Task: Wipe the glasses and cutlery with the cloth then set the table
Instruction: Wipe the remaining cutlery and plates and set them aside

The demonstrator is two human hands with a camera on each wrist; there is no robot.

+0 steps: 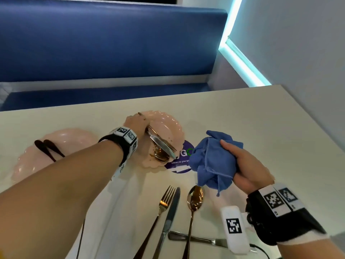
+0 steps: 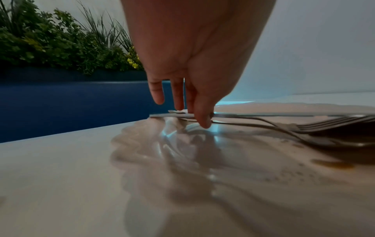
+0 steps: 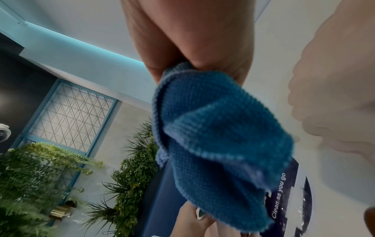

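Head view shows my right hand (image 1: 246, 165) with its grip wrapped around the bunched blue cloth (image 1: 212, 159), thumb across the top and fingers curled behind, holding it above the counter (image 1: 242, 118) near a round purple sticker (image 1: 182, 161). The right wrist view shows the same cloth (image 3: 219, 133) hanging from my fingers, with the sticker's words "Clean as you go" beside it.

My left hand (image 1: 136, 124) reaches out to the far pink plate (image 1: 168, 120), where a knife (image 1: 160, 144), a fork and a gold spoon (image 1: 160, 156) lie piled together. In the left wrist view my fingertips (image 2: 205, 120) point down onto the handle ends at the plate's far rim, the fingers fairly straight. They touch the metal, but I cannot tell whether my grip has closed on any one piece; it looks more like a light touch than a hold.

Nearer me on the counter lie a gold fork (image 1: 162, 206), a second knife (image 1: 170, 215) and a second gold spoon (image 1: 194, 202), side by side with handles toward me. Another knife (image 1: 196, 239) lies crosswise under the spoon's handle. A second pink plate (image 1: 61, 139) sits to the left, partly behind my forearm. A blue bench (image 1: 104, 43) runs along the counter's far edge.
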